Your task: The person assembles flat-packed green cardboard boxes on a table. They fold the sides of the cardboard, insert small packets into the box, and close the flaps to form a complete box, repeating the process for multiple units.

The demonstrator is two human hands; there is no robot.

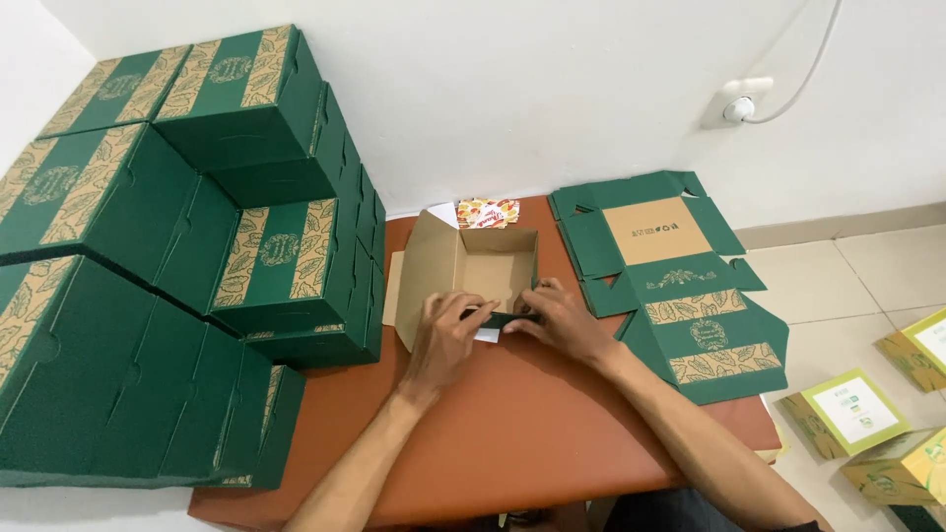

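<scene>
A half-folded cardboard box [463,268], green outside and brown inside, stands open on the brown table [512,433]. My left hand [445,330] presses on the box's near green flap. My right hand [557,313] grips the same near flap from the right side. Both hands meet at the front wall of the box. A flat, unfolded green box blank [680,281] lies to the right of my right hand. A small red and yellow printed card [488,212] lies behind the box.
Several finished green boxes with leaf-patterned bands are stacked high at the left [177,246]. Smaller yellow-green boxes [852,409] sit on the tiled floor at the right. A white wall socket with a cable [737,106] is on the wall behind.
</scene>
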